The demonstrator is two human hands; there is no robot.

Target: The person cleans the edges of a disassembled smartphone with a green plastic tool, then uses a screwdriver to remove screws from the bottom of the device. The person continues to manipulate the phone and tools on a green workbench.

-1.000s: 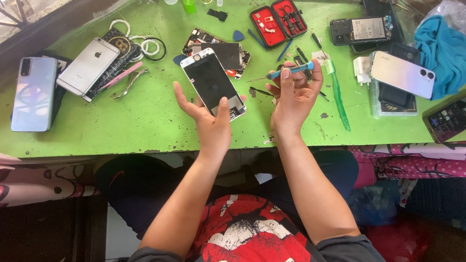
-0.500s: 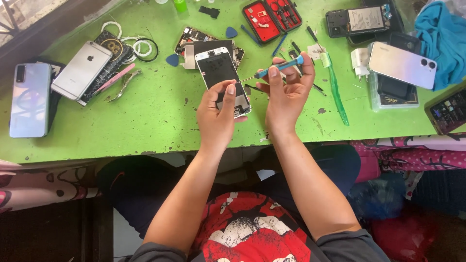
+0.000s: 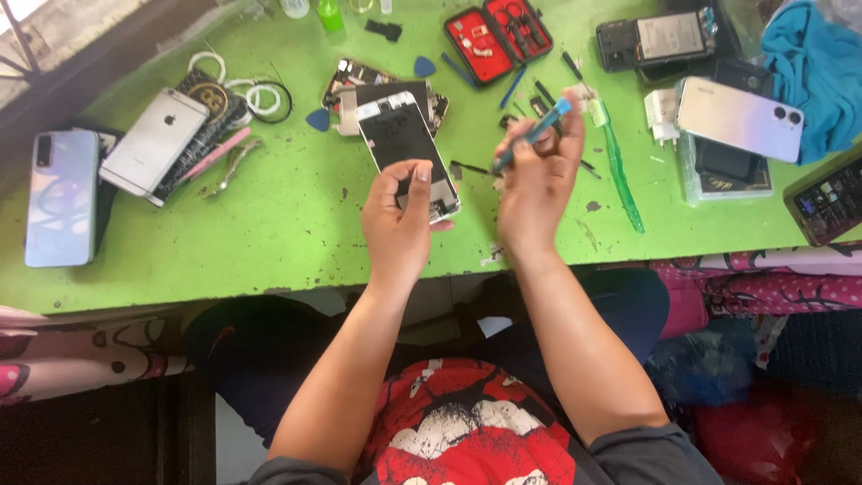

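Green paint covers the worktable [image 3: 224,251], and the phone screen [image 3: 409,154] being worked on lies flat on it, right in front of the person. Its long axis runs away from the body, leaning a little to the left at the far end, where the white top edge and earpiece slot point toward the back of the table. The near end points back toward the left hand [image 3: 397,220], which hovers over that near corner with thumb and fingers curled toward each other, as if pinching something too small to make out; whether it touches the screen I cannot tell.

The right hand [image 3: 537,175] sits just beside the screen's right edge, closed around a blue screwdriver [image 3: 530,136]. The tool slants, its handle end up and to the right, its tip down and to the left toward the screen's long side. So the left hand is the nearer one, over the screen, and the right comes in from the side.

A green toothbrush [image 3: 618,171] lies just right of that hand, and an open red tool case [image 3: 498,36] lies farther back.
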